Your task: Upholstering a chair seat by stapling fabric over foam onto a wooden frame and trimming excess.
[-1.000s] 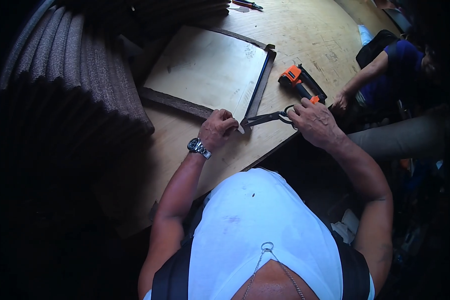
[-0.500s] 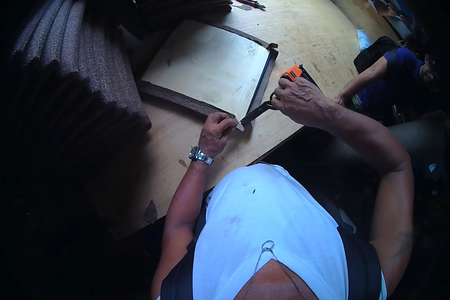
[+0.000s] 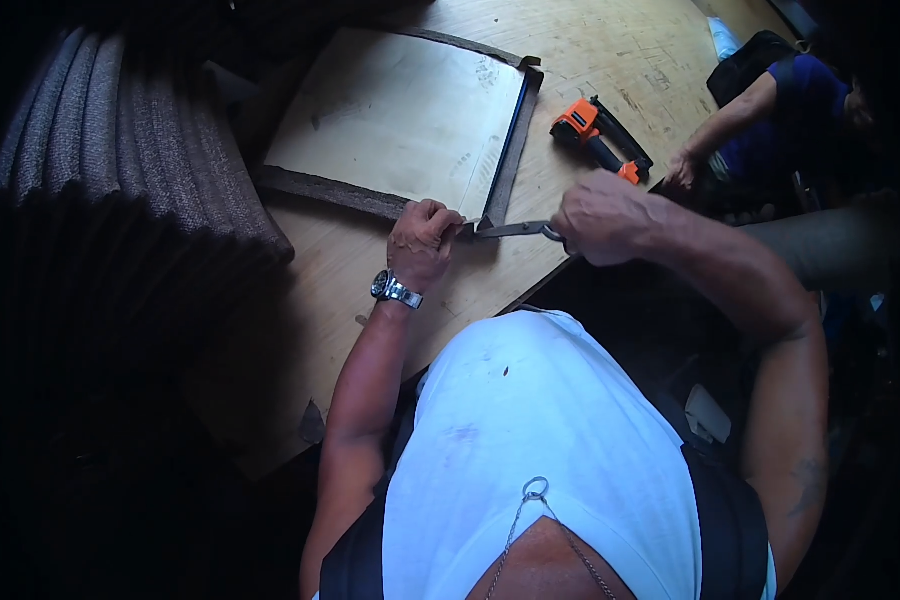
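Observation:
A pale flat panel (image 3: 395, 115) lies on the table, its edges wrapped in dark grey-brown fabric (image 3: 335, 192). My left hand (image 3: 422, 240), with a metal watch on its wrist, pinches the fabric at the panel's near corner. My right hand (image 3: 605, 218) is closed round the handles of dark scissors (image 3: 518, 230). Their blades reach that same corner, right beside my left fingertips. Beyond my right hand, an orange and black staple gun (image 3: 602, 140) lies on the table without being held.
Thick folds of grey fabric (image 3: 120, 130) are stacked at the left. The wooden table (image 3: 610, 60) has its near edge by my body. At the right a person in a blue top (image 3: 785, 115) rests a hand near the table edge, beside a black bag (image 3: 752, 68).
My right hand has moved nearer and swung the scissors more level, uncovering the staple gun. The panel and my left hand sit slightly higher and further left in view.

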A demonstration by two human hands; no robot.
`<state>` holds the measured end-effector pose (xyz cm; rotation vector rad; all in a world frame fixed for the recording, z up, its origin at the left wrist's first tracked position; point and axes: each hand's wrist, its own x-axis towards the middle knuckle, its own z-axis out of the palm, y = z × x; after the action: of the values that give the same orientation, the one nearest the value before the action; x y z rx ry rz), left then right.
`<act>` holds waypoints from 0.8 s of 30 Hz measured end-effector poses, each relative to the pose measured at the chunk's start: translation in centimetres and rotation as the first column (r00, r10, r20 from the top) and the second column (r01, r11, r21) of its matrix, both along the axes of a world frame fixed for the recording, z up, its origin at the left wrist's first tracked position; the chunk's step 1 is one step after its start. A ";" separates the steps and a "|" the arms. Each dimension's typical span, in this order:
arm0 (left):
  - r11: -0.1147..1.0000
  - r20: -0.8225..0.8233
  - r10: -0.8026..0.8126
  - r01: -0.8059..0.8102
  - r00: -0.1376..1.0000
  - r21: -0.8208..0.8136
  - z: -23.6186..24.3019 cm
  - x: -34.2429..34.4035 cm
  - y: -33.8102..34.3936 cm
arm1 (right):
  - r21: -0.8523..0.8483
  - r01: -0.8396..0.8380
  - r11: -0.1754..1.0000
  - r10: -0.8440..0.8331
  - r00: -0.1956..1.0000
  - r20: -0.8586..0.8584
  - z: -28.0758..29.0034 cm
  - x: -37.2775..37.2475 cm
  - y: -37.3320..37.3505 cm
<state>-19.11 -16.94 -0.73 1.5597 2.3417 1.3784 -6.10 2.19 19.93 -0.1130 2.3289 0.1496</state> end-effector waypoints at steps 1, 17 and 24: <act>0.998 0.039 0.006 -0.003 0.999 -0.065 0.0 -0.2 0.3 | -0.054 0.107 0.993 -0.106 0.994 0.019 -0.3 1.5 -0.5; 0.950 0.201 -0.290 0.307 0.936 -0.062 0.2 -1.5 -1.3 | -0.282 0.515 0.809 -0.585 0.747 -0.315 -9.2 13.1 -6.9; 0.961 -0.180 -0.256 0.230 0.950 -0.156 2.5 -0.8 -1.4 | -0.243 0.444 0.863 -0.504 0.714 -0.486 -11.1 12.1 -6.8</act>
<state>-19.93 -18.37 1.74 1.9457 2.1901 1.0357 5.97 -4.58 8.88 0.5526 2.8373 -0.2434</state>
